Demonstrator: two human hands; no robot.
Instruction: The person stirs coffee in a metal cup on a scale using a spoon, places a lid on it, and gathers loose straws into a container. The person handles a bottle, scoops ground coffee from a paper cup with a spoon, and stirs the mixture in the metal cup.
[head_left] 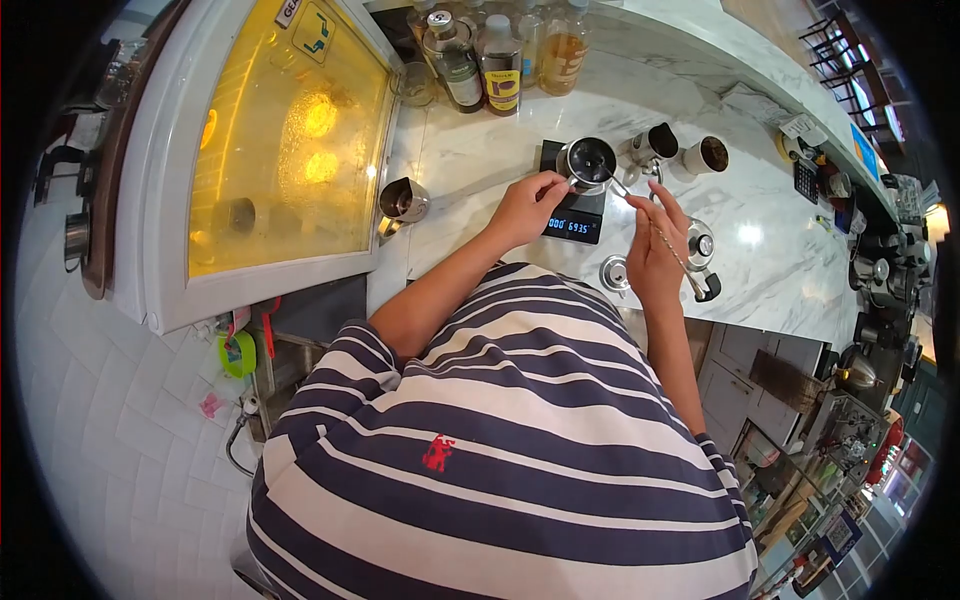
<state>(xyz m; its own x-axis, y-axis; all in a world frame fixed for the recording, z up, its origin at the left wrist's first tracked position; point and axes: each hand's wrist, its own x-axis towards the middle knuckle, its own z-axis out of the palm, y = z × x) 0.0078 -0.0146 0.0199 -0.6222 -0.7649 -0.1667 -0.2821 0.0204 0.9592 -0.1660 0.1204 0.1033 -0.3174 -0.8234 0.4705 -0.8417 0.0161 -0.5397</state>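
Observation:
A round vessel (pixel 590 162) with a pale rim and dark liquid in it stands on a black digital scale (pixel 572 226) with a lit blue display. My left hand (pixel 527 212) is closed in a pinch at the vessel's near-left edge, apparently on its handle; the fingers hide the exact contact. In my right hand (pixel 658 250) is a long bar spoon (pixel 672 250) with a twisted stem. Its lower end reaches into the vessel, and the tip is hidden in the liquid.
Metal pitchers (pixel 404 201) (pixel 655 146) stand left and right, with a white cup (pixel 707 155) holding dark contents farther right. A glass pot (pixel 703 243) sits beside my right hand, near a small metal lid (pixel 614 272). Bottles (pixel 500 70) line the back; an open fridge door (pixel 290 140) flanks the left.

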